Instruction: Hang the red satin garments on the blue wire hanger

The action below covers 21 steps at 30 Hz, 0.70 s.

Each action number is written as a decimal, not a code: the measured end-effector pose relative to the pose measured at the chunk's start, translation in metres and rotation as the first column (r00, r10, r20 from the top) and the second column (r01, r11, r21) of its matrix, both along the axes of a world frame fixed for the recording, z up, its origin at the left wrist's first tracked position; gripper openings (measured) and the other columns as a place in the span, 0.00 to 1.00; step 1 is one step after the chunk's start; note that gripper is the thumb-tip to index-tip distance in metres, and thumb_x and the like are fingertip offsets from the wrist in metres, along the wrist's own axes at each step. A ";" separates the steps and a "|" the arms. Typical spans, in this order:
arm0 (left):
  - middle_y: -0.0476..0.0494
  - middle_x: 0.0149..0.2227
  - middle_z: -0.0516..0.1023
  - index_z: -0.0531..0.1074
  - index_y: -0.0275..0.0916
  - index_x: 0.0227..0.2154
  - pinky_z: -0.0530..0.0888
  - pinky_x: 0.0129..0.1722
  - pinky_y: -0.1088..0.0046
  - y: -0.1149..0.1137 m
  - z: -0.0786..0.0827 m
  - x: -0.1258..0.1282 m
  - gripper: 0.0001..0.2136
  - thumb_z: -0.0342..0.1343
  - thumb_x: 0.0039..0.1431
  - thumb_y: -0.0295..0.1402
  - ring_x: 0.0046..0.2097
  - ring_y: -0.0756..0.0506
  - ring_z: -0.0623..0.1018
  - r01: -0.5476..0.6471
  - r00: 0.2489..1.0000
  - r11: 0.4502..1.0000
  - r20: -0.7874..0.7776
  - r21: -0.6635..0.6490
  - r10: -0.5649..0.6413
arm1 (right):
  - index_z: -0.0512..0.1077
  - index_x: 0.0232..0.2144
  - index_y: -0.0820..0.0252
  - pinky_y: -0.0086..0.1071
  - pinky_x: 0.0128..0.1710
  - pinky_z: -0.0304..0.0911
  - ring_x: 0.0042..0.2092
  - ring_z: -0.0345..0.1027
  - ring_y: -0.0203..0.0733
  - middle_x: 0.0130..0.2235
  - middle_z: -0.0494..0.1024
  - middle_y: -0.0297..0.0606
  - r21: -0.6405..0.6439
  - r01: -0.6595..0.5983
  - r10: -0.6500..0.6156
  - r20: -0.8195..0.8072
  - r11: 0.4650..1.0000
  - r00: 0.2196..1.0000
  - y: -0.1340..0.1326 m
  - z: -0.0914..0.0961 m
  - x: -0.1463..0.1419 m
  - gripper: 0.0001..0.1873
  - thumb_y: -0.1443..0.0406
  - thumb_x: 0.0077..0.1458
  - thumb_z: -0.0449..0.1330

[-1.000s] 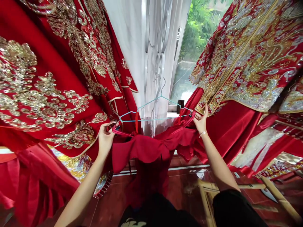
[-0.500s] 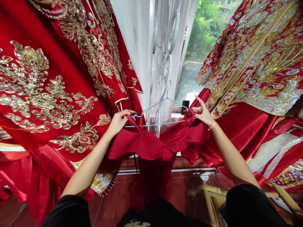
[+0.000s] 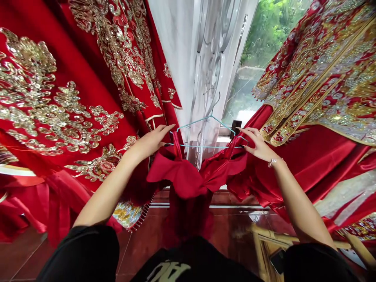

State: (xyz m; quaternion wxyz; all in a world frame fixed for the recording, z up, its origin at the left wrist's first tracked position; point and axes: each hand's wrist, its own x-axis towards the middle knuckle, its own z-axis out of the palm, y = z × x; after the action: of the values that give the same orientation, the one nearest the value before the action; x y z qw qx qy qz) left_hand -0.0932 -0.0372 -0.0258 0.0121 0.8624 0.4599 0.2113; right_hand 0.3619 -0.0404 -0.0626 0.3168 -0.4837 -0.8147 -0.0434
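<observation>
A red dress (image 3: 188,178) with a ruffled neckline hangs from a thin light-blue hanger (image 3: 202,146). Its two straps lie over the hanger's shoulders, one on each side. My left hand (image 3: 151,141) is beside the hanger's left end, thumb and fingers apart. At the right end, my right hand (image 3: 257,145) has its thumb and fingers spread around the hanger's tip. The metal hook stands upright above the hanger; what it hangs on, I cannot make out.
Red gowns with gold sequin embroidery (image 3: 53,113) hang at the left. A beaded red-and-gold jacket (image 3: 320,86) hangs at the right. White scrolled metalwork (image 3: 202,70) stands by a window (image 3: 261,51). A bamboo chair (image 3: 260,250) holding a phone (image 3: 277,260) is at lower right.
Both hands have let go of the straps and opened at the hanger's ends. The straps now sit on the hanger's shoulders. The view has shifted slightly.
</observation>
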 end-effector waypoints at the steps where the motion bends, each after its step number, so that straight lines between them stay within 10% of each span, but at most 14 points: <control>1: 0.33 0.64 0.66 0.58 0.40 0.68 0.72 0.59 0.58 -0.014 -0.006 -0.003 0.31 0.49 0.61 0.25 0.58 0.37 0.74 -0.057 0.998 0.994 0.007 0.092 0.056 | 0.66 0.62 0.49 0.59 0.64 0.56 0.61 0.63 0.57 0.58 0.68 0.46 0.048 0.013 -0.011 -0.047 0.999 0.999 -0.004 -0.007 0.005 0.31 0.64 0.55 0.59; 5: 0.34 0.57 0.71 0.67 0.41 0.62 0.76 0.53 0.58 -0.059 -0.040 -0.012 0.21 0.42 0.71 0.36 0.53 0.37 0.77 -0.206 0.978 0.954 0.075 0.217 0.194 | 0.75 0.48 0.51 0.50 0.52 0.71 0.46 0.72 0.47 0.51 0.72 0.44 0.035 -0.039 0.045 -0.173 0.999 0.984 -0.017 -0.036 0.024 0.19 0.68 0.55 0.55; 9: 0.41 0.52 0.76 0.76 0.44 0.48 0.76 0.51 0.65 -0.049 -0.055 -0.026 0.16 0.45 0.70 0.43 0.52 0.41 0.78 0.163 0.987 0.984 0.012 -0.075 -0.162 | 0.73 0.51 0.55 0.41 0.42 0.74 0.40 0.74 0.42 0.58 0.71 0.47 -0.254 -0.149 0.138 -0.061 0.956 0.989 -0.011 -0.046 0.027 0.27 0.72 0.48 0.54; 15: 0.48 0.27 0.76 0.73 0.38 0.25 0.69 0.33 0.75 0.008 -0.018 -0.047 0.13 0.53 0.65 0.37 0.30 0.49 0.73 0.337 0.921 0.863 -0.059 -0.376 -0.386 | 0.73 0.36 0.60 0.38 0.42 0.71 0.36 0.74 0.43 0.40 0.81 0.45 -0.470 0.057 0.072 0.252 0.881 0.965 0.023 -0.014 0.038 0.15 0.74 0.44 0.56; 21: 0.54 0.22 0.76 0.72 0.32 0.24 0.64 0.31 0.81 0.052 0.031 -0.052 0.07 0.59 0.55 0.19 0.25 0.55 0.66 0.154 0.932 0.883 -0.232 -0.444 -0.280 | 0.69 0.52 0.58 0.33 0.30 0.67 0.28 0.71 0.41 0.30 0.78 0.36 -0.365 0.073 0.011 0.225 0.928 0.974 0.037 0.046 0.038 0.20 0.62 0.59 0.54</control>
State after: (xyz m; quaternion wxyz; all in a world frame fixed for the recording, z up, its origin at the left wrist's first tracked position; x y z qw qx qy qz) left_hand -0.1455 0.0148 0.0052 0.1528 0.9075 0.3906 -0.0234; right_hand 0.4002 -0.0036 -0.0164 0.1255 -0.5397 -0.8308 0.0524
